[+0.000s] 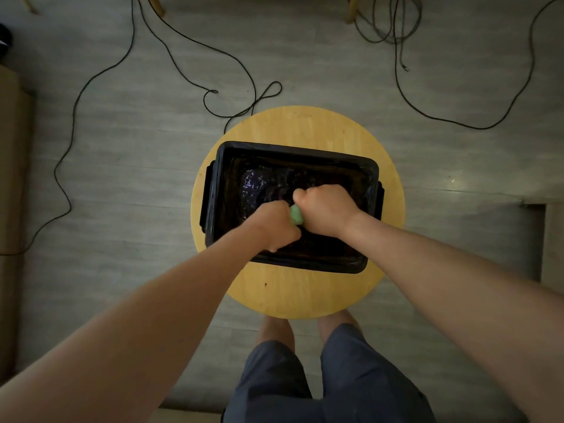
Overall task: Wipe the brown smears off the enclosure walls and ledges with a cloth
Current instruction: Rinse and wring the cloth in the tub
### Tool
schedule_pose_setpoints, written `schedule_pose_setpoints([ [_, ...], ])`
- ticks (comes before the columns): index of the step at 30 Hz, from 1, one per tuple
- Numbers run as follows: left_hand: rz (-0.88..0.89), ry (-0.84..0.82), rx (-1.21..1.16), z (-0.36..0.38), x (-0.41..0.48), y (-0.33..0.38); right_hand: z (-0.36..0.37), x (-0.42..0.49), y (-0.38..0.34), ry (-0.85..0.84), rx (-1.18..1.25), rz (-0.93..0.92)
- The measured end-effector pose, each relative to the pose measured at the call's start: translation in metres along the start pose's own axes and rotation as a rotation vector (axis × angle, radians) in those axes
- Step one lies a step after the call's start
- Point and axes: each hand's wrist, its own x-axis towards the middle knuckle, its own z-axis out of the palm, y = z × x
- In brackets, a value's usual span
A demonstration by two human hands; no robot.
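Observation:
A black rectangular enclosure (299, 149) lined with shiny black plastic stands on a round wooden table (305, 123). Both my hands are inside it, fists close together over its middle. A small bit of a green cloth (296, 214) shows between them. My left hand (274, 224) and my right hand (326, 209) each curl round an end of the cloth. Most of the cloth is hidden by my fingers. The enclosure's inside is dark and I cannot make out brown smears on its walls.
Black cables (213, 96) trail over the grey floor beyond the table, and a coil of cable (390, 25) lies at the top right. A brown cardboard box (12, 166) stands at the left edge. My legs (305, 361) are below the table's near edge.

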Motion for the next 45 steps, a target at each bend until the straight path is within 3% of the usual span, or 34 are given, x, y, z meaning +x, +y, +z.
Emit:
schedule_pose_setpoints([
  [4,0.211,0.202,0.254,0.012,-0.008,-0.013,-0.008,0.004,0.002,-0.412,0.404,0.156],
  [7,0.432,0.357,0.483,0.013,-0.012,-0.024,-0.013,0.008,0.009,-0.627,0.590,0.265],
  [9,0.541,0.411,0.514,0.011,-0.012,-0.029,-0.018,0.007,0.017,-0.738,0.659,0.335],
  [14,0.747,0.426,0.488,0.005,-0.011,-0.032,-0.022,0.001,0.027,-0.913,0.935,0.489],
  [22,0.887,0.598,0.511,0.009,-0.010,-0.026,-0.029,-0.005,0.024,-1.109,1.135,0.455],
  [26,0.833,0.391,0.625,0.008,-0.011,-0.024,-0.028,-0.012,0.019,-1.198,1.241,0.422],
  [28,0.757,0.355,0.703,0.007,-0.011,-0.025,-0.031,-0.015,0.019,-1.175,1.291,0.426],
  [32,0.521,0.470,0.915,0.000,-0.011,-0.012,-0.039,-0.013,0.015,-0.973,1.286,0.504],
  [35,0.375,0.449,0.917,-0.011,-0.010,0.001,-0.043,-0.009,0.003,-0.788,1.036,0.498],
  [39,0.351,0.348,0.785,-0.019,-0.013,0.009,-0.053,-0.006,-0.011,-0.524,0.531,0.347],
  [45,0.235,0.252,0.644,-0.022,-0.013,0.016,-0.047,-0.014,-0.016,-0.301,0.337,0.276],
])
